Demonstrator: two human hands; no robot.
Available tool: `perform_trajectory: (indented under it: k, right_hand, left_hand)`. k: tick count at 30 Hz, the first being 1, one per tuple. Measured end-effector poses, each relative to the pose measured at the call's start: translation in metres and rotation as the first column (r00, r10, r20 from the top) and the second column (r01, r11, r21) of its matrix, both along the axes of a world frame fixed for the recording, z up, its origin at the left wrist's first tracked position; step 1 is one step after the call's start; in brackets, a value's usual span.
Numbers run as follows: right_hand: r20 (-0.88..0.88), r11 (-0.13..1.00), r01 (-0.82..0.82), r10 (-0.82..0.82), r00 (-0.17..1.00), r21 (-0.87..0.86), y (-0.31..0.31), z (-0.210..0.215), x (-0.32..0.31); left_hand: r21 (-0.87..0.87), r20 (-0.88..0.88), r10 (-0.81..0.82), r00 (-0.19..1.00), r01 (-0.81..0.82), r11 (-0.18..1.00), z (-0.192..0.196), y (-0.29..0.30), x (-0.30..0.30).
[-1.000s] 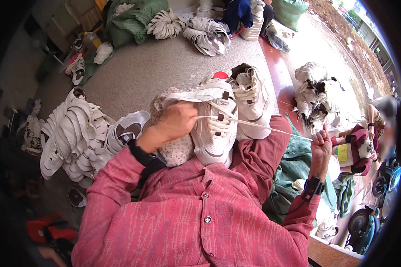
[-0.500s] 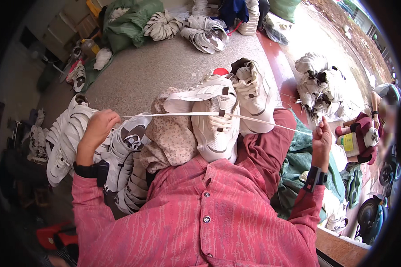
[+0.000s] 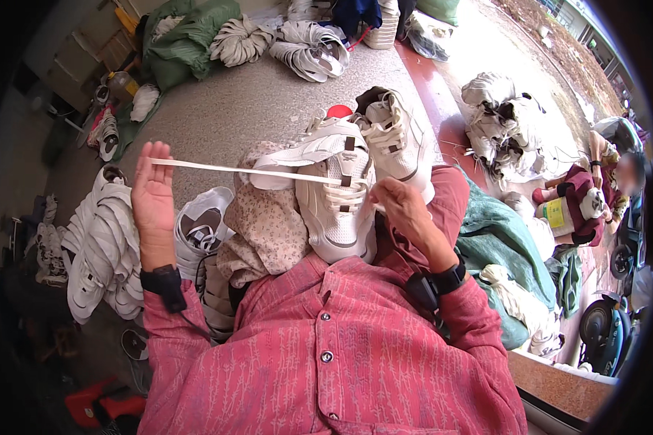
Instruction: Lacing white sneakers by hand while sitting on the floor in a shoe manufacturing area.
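Observation:
A white sneaker [image 3: 337, 217] rests on my lap with its toe toward me. From its eyelets a flat white shoelace [image 3: 247, 170] runs taut to the left. My left hand [image 3: 154, 199] is raised, palm showing, with the lace's far end gripped at its fingers. At the sneaker's right side, my right hand [image 3: 406, 210] has its fingers bent and pinched by the eyelets, at the lace; the fingertips are partly hidden. A second sneaker [image 3: 399, 141] stands behind on the right, laced. Another white shoe piece [image 3: 297, 161] lies across the first sneaker's upper part.
Stacked shoe uppers [image 3: 105, 250] lie at my left, with a grey-lined shoe [image 3: 199, 225] beside them. A green sack [image 3: 497, 232] is at my right. A pile of shoes [image 3: 504, 123] sits beyond it, near another person [image 3: 584, 192]. More bundles [image 3: 312, 52] lie at the back.
My right hand has come in from the far right to the sneaker's side. My left hand has risen slightly and turned its palm into view, still pulling the lace.

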State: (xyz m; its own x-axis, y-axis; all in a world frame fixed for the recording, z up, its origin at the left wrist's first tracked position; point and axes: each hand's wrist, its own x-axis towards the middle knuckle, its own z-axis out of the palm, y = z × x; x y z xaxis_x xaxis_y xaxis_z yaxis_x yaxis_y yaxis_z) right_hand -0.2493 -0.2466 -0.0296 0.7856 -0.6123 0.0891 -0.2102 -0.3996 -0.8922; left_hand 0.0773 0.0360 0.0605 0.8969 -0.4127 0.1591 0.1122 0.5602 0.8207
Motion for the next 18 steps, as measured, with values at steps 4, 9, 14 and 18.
perform_trajectory:
  k: [4,9,14,18]
  right_hand:
    - [0.069,0.948,-0.107,0.09,0.994,0.299,0.001,0.006,0.004]
    - [0.007,0.81,-0.066,0.076,0.997,0.582,-0.007,0.023,0.001]
    - [0.022,0.751,-0.1,0.112,0.993,0.652,-0.014,0.017,0.0]
    - [0.06,0.689,-0.123,0.114,0.992,0.714,-0.013,0.017,0.007]
  left_hand:
    - [-0.273,-0.105,-0.125,0.987,0.092,0.958,-0.015,0.034,0.042]
    - [-0.526,-0.268,-0.379,0.886,0.195,0.828,-0.013,0.06,0.046]
    - [-0.169,-0.006,-0.316,0.949,0.31,0.936,-0.006,0.054,0.015]
    - [0.542,0.337,-0.333,0.881,0.108,0.833,0.006,-0.007,-0.054]
